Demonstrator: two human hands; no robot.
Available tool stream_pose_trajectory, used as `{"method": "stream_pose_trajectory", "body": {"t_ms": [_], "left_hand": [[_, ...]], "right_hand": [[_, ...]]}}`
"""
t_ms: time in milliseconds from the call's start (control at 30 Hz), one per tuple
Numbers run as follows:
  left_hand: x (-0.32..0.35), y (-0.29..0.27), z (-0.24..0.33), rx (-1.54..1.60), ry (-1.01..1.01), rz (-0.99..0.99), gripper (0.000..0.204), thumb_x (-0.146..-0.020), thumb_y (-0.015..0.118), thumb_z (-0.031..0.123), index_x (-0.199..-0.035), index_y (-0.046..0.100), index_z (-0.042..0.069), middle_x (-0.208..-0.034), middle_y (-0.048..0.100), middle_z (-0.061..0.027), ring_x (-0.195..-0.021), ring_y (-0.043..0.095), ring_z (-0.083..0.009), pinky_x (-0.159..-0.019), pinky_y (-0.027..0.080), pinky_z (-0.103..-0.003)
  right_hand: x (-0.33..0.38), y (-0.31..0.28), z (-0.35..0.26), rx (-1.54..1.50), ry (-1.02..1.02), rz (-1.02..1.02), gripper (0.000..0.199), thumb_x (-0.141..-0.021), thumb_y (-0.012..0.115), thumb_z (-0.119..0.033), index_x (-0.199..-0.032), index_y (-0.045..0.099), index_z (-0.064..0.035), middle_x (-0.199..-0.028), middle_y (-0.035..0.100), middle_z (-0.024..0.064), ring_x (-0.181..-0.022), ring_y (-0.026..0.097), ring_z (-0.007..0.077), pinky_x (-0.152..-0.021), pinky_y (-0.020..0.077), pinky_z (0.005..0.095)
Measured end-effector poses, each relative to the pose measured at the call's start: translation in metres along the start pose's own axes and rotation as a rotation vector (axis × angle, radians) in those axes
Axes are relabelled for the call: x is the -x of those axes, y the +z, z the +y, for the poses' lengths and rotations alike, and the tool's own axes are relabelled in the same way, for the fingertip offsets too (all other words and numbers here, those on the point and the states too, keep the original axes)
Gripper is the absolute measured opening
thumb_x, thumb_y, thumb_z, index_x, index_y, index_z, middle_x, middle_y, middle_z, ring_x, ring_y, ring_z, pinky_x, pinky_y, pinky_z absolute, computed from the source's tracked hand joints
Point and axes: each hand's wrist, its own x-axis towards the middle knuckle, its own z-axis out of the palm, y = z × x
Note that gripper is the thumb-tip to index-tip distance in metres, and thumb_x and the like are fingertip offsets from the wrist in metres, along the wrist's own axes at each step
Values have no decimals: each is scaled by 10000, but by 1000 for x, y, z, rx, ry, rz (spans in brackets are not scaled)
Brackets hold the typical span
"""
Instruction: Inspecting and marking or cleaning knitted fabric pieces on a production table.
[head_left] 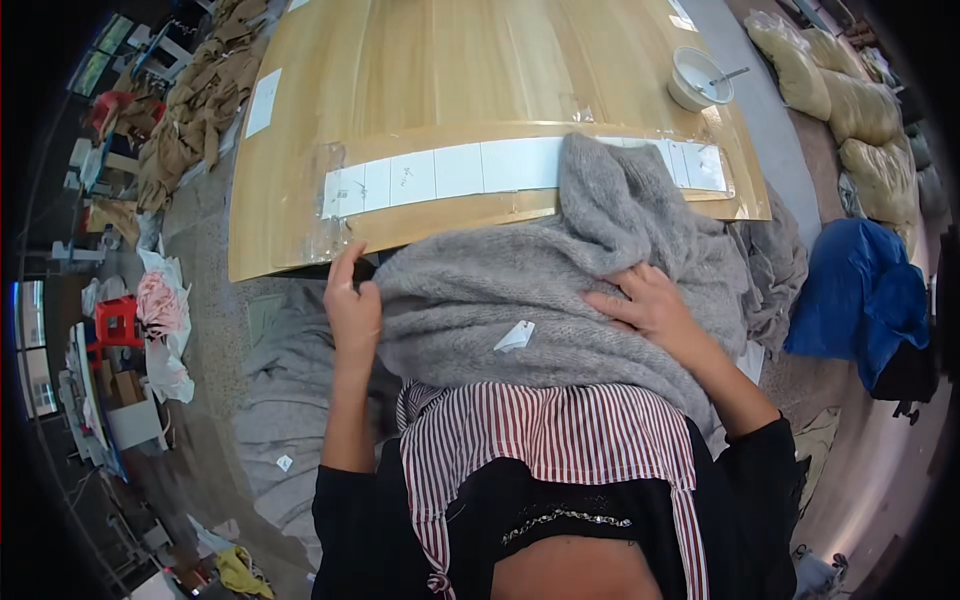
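Your left hand [352, 305] grips the grey knit sweater's [520, 290] left edge, fingers curled over it. Sweater lies across the wooden table [420, 70] edge and your lap. Your right hand [650, 305] presses flat on it, fingers spread.

Head camera looks steeply down, close over the table [300, 230]

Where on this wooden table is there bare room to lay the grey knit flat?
The widest bare patch on the wooden table is the far half, between the white paper strip and the white bowl. The near left corner, below the strip, is also bare. The near right edge is crowded: the grey knit garment is heaped there under the left hand and right hand.
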Motion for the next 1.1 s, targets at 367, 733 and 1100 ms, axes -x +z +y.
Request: {"method": "stream_pose_trajectory", "body": {"t_ms": [367,733,1100], "left_hand": [[18,50,42,-287,116,-210,568,-621,821,109,-1107,529,68,-1189,476,-140,-1115,476,-331,-891,428,-418],[14,40,-7,1089,-931,-597,170,-890,641,148,-996,650,15,-933,667,-20,-858,597,-89,-760,479,-232],[-24,-26,82,1083,60,-481,170,-810,682,23,-958,663,-58,-900,668,-73,-811,604,-146,-750,476,-267]], "right_hand": [[8,-49,6,-588,236,-234,240,-768,699,-129,-999,715,-67,-932,622,94,-772,576,198,-647,441,283],[-7,-31,38,-1084,470,-460,205,-862,659,-171,-887,705,27,-752,627,55,-649,547,104,-587,430,240],[-128,-86,6,-779,52,-149,357,-928,579,-293,-1132,634,-6,-976,671,71,-866,623,153,-788,496,285]]}}
